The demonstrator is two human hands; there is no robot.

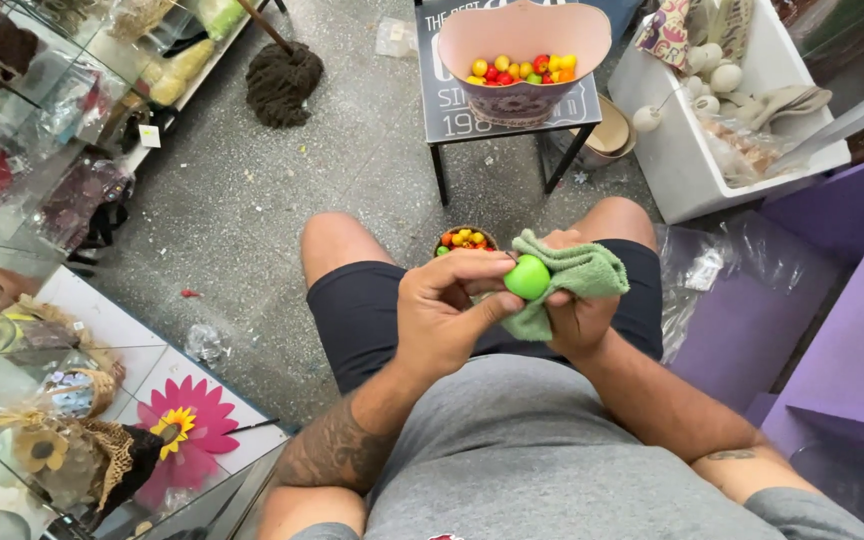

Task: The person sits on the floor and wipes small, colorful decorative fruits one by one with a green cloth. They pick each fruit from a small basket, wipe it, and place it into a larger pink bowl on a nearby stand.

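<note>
- While the person sits, the left hand pinches a green ball with thumb and fingertips; the grip is closed on the ball.
- The right hand is wrapped round a green cloth; the cloth is bunched in a closed grip and touches the far side of the ball.
- The ball sits between both hands, above the lap; half of it shows and the rest is tucked in the cloth.
- My guess at the step: the ball is being wiped clean; the cloth is pressed on it.
- To rub the hidden side, the pinch would need to loosen a little so the ball can roll; too loose, and the smooth ball could slip to the floor.
- Just past the grip, between the knees, is a small bowl of red, yellow and green balls.
- Far past the grip, a big pink bowl holds more coloured balls; it stands on a dark flat sign with white letters, lying like a table top.
- Right of the grip, see-through plastic bags lie crumpled; beyond them a white box holds pale round balls.
- Far left of the grip, a small white square tag hangs by a glass shelf.
- Well beyond the grip, one more clear bag lies on the grey floor.
</note>
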